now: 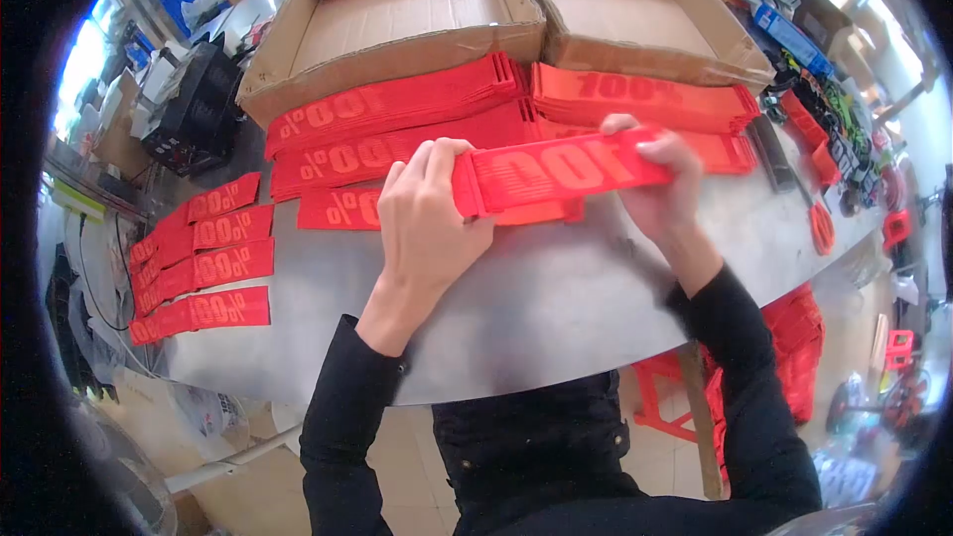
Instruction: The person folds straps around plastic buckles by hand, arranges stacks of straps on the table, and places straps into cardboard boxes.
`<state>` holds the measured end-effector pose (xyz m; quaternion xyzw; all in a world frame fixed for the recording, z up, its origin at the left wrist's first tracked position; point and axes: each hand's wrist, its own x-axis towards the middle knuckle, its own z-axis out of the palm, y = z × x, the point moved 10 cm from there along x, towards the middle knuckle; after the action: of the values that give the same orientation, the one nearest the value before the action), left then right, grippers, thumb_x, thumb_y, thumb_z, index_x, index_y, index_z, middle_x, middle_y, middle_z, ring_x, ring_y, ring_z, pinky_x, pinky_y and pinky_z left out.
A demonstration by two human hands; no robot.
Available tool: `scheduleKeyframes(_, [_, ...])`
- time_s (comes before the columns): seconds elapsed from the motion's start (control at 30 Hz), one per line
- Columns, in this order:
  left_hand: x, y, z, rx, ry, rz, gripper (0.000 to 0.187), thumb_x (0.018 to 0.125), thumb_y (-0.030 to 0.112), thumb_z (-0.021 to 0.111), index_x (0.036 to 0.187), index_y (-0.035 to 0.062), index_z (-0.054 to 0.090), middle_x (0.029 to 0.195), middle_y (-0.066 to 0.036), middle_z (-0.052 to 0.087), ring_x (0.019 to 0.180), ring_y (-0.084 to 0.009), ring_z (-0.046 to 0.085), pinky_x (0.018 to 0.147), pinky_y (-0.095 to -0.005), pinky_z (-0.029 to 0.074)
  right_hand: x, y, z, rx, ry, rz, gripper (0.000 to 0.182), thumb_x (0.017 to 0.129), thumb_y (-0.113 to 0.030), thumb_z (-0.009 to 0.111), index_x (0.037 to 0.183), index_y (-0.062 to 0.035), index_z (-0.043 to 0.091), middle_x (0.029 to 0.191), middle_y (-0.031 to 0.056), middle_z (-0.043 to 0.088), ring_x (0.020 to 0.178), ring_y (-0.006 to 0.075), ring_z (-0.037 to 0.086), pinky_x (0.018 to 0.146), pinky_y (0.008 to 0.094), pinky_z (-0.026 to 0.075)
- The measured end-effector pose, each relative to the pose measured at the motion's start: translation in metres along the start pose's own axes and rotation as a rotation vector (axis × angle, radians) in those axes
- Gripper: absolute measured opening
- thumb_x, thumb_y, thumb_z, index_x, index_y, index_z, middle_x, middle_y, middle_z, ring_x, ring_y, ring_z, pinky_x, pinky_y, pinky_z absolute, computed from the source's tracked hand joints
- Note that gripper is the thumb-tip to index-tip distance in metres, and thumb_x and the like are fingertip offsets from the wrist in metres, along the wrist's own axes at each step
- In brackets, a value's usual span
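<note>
A red printed strap [556, 174] with pale "100" lettering stretches between my two hands above the metal table. My left hand [427, 213] is closed on its left end, fingers folded over the top edge. The right end lies between the thumb and fingers of my right hand [663, 179], which is slightly blurred. Behind and below the held strap are stacks of similar red straps [397, 144], with a more orange-looking stack [645, 97] on the right. Several straps [233, 260] lie in separate rows at the table's left.
Two shallow cardboard boxes [397, 55] with red straps at their far ends stand behind the stacks. Scissors with orange handles [821, 226] lie at the right of the metal table [536, 318]. A black machine [194, 109] stands at the left. A red stool [660, 397] is below the front edge.
</note>
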<state>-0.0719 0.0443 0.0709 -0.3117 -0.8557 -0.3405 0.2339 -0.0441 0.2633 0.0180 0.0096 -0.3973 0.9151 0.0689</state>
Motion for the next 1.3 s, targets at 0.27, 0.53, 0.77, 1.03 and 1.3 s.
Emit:
scheduleKeyframes(0.27, [0.001,0.0,-0.01,0.01,0.052,0.012,0.039,0.062,0.011,0.078,0.098,0.0066,0.062,0.087,-0.011,0.063,0.075,-0.0345,0.06,0.069,-0.0407,0.047,0.003,-0.002,-0.018,0.175,-0.04,0.04,0.031,0.077,-0.015,0.05,0.099,0.0065,0.057,0.103,0.0132,0.059,0.1,0.028,0.058,0.097,0.0363,0.045])
scheduleKeyframes(0.53, [0.002,0.001,-0.014,0.019,0.084,0.026,0.04,0.06,0.013,0.079,0.096,0.0063,0.062,0.085,-0.011,0.061,0.074,-0.0337,0.059,0.067,-0.0404,0.048,0.005,-0.015,-0.028,0.179,-0.032,-0.041,0.026,0.078,-0.013,0.05,0.095,0.0057,0.056,0.101,0.0131,0.057,0.099,0.0279,0.057,0.096,0.0366,0.045])
scheduleKeyframes(0.77, [0.001,-0.001,-0.016,0.015,0.096,-0.005,0.04,0.06,0.012,0.079,0.096,0.0066,0.062,0.084,-0.011,0.061,0.074,-0.0337,0.06,0.067,-0.041,0.048,0.006,-0.019,-0.029,0.263,-0.047,-0.049,0.026,0.078,-0.013,0.052,0.095,0.0057,0.055,0.1,0.0133,0.057,0.098,0.028,0.057,0.095,0.0371,0.044])
scheduleKeyframes(1.03, [0.002,0.013,-0.028,0.058,0.185,0.08,0.045,0.057,0.013,0.081,0.096,0.005,0.06,0.09,-0.013,0.058,0.078,-0.0326,0.058,0.069,-0.0406,0.047,0.006,-0.014,-0.033,0.135,-0.086,-0.052,0.031,0.078,-0.014,0.056,0.101,0.0061,0.058,0.099,0.0108,0.056,0.107,0.0263,0.056,0.103,0.0389,0.042])
scheduleKeyframes(1.3, [-0.01,0.04,-0.026,-0.274,0.161,0.243,0.047,0.061,0.01,0.081,0.098,0.0043,0.054,0.101,-0.01,0.057,0.092,-0.0295,0.056,0.08,-0.0418,0.044,-0.001,-0.008,-0.002,0.152,0.232,-0.025,0.035,0.096,-0.02,0.057,0.121,0.0049,0.057,0.109,0.0113,0.059,0.107,0.0261,0.062,0.098,0.0405,0.05])
